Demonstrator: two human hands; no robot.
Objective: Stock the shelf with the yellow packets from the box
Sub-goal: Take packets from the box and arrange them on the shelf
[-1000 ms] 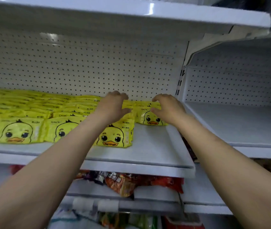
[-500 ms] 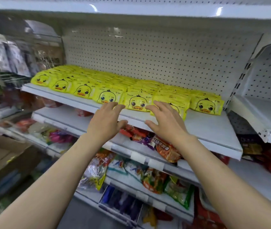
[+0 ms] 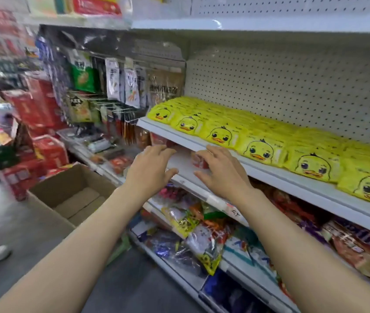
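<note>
Both my hands, left and right, hang loose-fingered with nothing in their grip, below the packets; box left.

We read little with confidence. The yellow packets carry a printed duck face; their small lettering is too blurred to make out. A hanging brown bag shows large Chinese characters, also illegible to us.

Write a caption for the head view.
Both empty hands, left hand and right hand, hover below yellow packets near the box.
</note>
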